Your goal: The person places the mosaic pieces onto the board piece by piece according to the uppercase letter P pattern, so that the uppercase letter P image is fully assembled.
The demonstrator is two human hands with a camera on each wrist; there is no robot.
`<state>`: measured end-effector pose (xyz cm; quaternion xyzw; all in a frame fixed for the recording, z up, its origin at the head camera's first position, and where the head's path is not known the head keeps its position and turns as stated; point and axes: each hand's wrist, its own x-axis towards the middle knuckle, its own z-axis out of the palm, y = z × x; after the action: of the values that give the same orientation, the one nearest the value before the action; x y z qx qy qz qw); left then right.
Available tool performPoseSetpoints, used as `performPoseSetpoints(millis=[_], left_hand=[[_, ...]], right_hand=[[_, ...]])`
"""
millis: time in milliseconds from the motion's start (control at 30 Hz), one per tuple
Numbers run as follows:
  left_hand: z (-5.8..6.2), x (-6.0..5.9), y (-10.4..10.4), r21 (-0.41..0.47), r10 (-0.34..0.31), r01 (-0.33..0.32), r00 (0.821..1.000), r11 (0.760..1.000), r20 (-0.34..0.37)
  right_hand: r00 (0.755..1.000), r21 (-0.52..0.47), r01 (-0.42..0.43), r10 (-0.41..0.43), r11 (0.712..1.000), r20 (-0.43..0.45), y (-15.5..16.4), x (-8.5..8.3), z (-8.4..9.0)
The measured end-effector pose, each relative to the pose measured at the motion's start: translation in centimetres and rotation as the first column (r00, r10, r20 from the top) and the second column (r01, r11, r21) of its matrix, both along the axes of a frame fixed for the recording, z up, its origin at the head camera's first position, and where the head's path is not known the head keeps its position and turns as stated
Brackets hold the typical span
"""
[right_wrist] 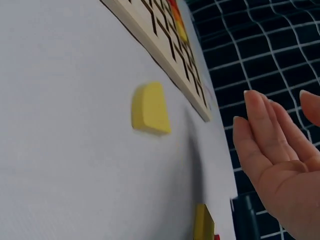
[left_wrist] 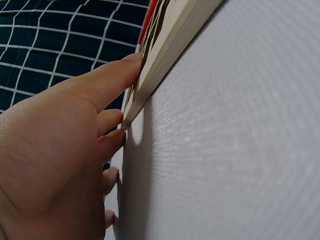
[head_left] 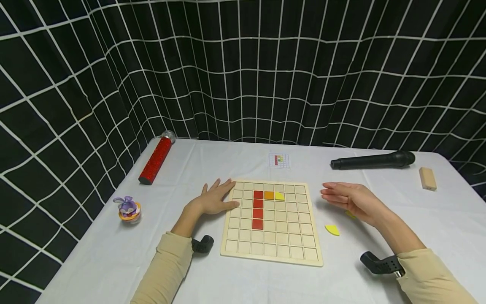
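Pale wood: square gridded board (head_left: 282, 237) flat on the white-covered surface (head_left: 288, 285), between the two hands. Left hand (head_left: 210, 202) lies at the board's left edge, fingers extended and spread, thumb over the rim, gripping nothing; judged to be steadying the board. Right hand (head_left: 355, 199) is held above the surface, off the board's right side, fingers straight and close together, nothing seen in its grasp. Its place over the loose pieces suggests they are put there for easy reach. Cells hold the set pieces squarely, presumably to stop them sliding. Count on the board: four red squares (head_left: 257, 213) in one column, one orange square (head_left: 269, 195) beside the topmost red, one yellow piece (head_left: 279, 196) with a rounded corner next along. Loose: two yellow pieces, one quarter-round (head_left: 332, 229) near the board's right edge, one partly hidden (head_left: 350, 214) under the right hand; a red sliver shows by the latter in the right wrist view, too little to identify. One printed card (head_left: 279, 161) beyond the far edge, likely set there to stay in sight. Outlying: two microphones, one red (head_left: 155, 162), one black (head_left: 373, 161); one wooden block (head_left: 427, 179); one purple toy (head_left: 128, 209).
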<state>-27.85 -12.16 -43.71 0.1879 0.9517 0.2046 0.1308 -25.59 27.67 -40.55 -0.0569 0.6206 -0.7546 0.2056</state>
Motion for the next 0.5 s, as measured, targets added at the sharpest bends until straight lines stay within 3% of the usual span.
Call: performPoseSetpoints(millis=[500], left_hand=[[-0.1, -0.1, -0.1, 0.004, 0.000, 0.000, 1.000, 1.000, -0.002]], right_hand=[[0.996, 0.050, 0.085, -0.083, 0.995, -0.031, 3.2, -0.9, 0.0]])
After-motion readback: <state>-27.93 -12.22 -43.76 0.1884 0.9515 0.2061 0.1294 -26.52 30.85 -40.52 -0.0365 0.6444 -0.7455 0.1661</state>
